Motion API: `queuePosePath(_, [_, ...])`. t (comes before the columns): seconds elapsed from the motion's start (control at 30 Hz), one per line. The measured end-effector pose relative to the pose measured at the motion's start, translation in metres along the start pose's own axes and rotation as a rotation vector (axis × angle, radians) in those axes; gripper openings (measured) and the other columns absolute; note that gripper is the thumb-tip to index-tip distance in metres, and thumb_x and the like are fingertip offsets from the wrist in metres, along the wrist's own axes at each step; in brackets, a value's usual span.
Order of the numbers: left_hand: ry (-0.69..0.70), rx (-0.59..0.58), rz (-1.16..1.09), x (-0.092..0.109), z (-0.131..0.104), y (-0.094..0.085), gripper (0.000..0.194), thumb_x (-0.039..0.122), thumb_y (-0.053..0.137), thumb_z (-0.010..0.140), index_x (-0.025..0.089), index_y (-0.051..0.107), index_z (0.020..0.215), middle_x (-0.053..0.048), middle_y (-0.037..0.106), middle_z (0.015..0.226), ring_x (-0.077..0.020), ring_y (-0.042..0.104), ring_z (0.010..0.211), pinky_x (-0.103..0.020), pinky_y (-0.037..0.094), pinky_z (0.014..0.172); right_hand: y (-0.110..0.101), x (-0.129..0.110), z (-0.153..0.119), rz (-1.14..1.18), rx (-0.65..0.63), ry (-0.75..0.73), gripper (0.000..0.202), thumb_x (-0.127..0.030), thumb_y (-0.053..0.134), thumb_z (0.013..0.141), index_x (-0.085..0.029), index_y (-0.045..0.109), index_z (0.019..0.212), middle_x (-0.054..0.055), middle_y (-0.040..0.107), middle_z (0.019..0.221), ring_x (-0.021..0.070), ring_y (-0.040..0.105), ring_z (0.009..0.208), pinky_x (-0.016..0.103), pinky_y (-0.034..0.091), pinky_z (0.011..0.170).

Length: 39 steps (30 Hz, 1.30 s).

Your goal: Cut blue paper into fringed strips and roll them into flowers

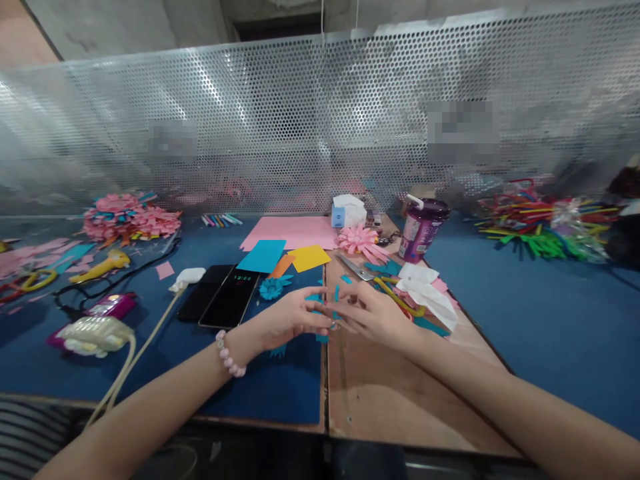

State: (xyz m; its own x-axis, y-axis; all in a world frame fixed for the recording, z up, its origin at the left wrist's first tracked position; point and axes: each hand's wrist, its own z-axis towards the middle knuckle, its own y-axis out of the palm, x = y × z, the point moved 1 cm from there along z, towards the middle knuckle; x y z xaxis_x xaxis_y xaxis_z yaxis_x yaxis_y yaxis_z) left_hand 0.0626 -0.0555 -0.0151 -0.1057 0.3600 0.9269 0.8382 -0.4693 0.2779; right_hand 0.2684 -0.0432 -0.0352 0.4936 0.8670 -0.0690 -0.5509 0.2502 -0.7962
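My left hand (295, 313), below a pink bead bracelet (230, 353), meets my right hand (370, 310) over the seam of the tabletop. Between the fingertips of both is a blue paper piece (337, 300), partly covered by the fingers. Just left of them lies a blue paper flower (273, 287), with more fringed blue paper (279, 351) under my left wrist. Scissors with yellow handles (400, 297) rest beyond my right hand, their blades (356, 268) pointing away to the left. Blue scraps (387, 268) surround the blades.
Two phones (227, 300) lie left of my hands, near a cable with a white plug (189, 277). Farther back are yellow paper (310, 258), pink sheets (295, 232), a pink paper flower (359, 240) and a purple cup (423, 230). Crumpled tissue (427, 293) lies right; a perforated metal screen (280, 127) closes the back.
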Motion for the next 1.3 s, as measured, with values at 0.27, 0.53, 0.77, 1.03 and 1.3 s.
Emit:
queuePosePath(0.27, [-0.124,-0.005,-0.121,0.004,-0.001,0.000,0.057,0.004,0.071,0.070,0.015,0.055,0.124,-0.005,0.068,0.091,-0.0100,0.067,0.079,-0.016,0.052,0.066,-0.002,-0.009,0.004,-0.046,0.008,-0.059,0.021,-0.027,0.051,0.093,-0.024,0.067,0.107,0.007,0.066,0.102,0.0190,0.061,0.094,0.031,0.052,0.076])
queuePosePath(0.53, [-0.199,0.041,-0.164,0.004,-0.005,0.000,0.061,0.004,0.067,0.075,0.012,0.047,0.132,-0.007,0.071,0.091,-0.0105,0.069,0.077,-0.014,0.053,0.063,0.001,-0.009,0.006,-0.055,0.033,-0.150,0.019,-0.020,0.049,0.093,-0.014,0.067,0.097,0.009,0.069,0.093,0.0194,0.060,0.089,0.032,0.053,0.076])
queuePosePath(0.77, [-0.190,0.045,-0.166,0.012,-0.013,0.005,0.044,0.007,0.068,0.077,0.011,0.057,0.120,-0.009,0.069,0.104,-0.0134,0.069,0.089,-0.015,0.056,0.075,0.004,-0.010,0.003,0.232,0.055,0.018,0.022,-0.018,0.049,0.092,-0.018,0.067,0.105,0.009,0.065,0.096,0.0177,0.060,0.091,0.032,0.053,0.078])
queuePosePath(1.03, [-0.053,0.103,-0.030,0.016,-0.010,-0.002,0.029,0.030,0.058,0.087,0.013,0.061,0.111,-0.004,0.064,0.083,-0.0134,0.069,0.069,-0.020,0.057,0.060,-0.008,-0.021,0.012,0.701,0.076,0.435,0.026,-0.032,0.055,0.090,-0.018,0.068,0.073,0.004,0.061,0.080,0.0153,0.056,0.082,0.031,0.045,0.083])
queuePosePath(1.3, [0.379,0.191,0.473,0.007,-0.006,0.004,0.025,0.036,0.067,0.079,0.015,0.067,0.093,0.000,0.058,0.071,-0.0067,0.051,0.051,-0.018,0.040,0.044,-0.012,-0.039,0.016,0.993,-0.118,0.845,0.035,-0.048,0.061,0.082,-0.015,0.071,0.074,-0.005,0.036,0.048,0.0081,0.032,0.047,0.024,0.026,0.047])
